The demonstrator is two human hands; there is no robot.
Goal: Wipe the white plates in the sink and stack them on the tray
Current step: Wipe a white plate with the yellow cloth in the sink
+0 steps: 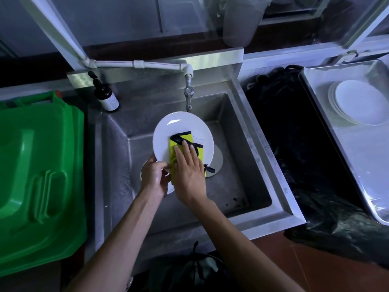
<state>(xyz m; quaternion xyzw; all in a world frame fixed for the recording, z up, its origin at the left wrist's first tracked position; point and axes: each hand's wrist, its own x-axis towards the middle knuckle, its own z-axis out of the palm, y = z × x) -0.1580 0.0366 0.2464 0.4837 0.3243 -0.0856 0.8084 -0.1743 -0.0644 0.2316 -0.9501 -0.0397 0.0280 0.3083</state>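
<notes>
Over the steel sink [248, 131] I hold a white plate [176, 127], tilted toward me. My left hand [152, 175] grips its near left rim. My right hand [188, 171] lies flat on a yellow cloth with black edging [185, 140], pressing it against the plate's face. Below the held plate, more white plates [217, 160] lie in the basin, mostly hidden. At the right, a metal tray [355, 148] carries a stack of white plates [357, 102].
A tap [188, 95] hangs just behind the held plate. A dark pump bottle [106, 96] stands on the sink's back left corner. A green bin lid [40, 173] fills the left side. A black bag-lined bin [299, 148] sits between sink and tray.
</notes>
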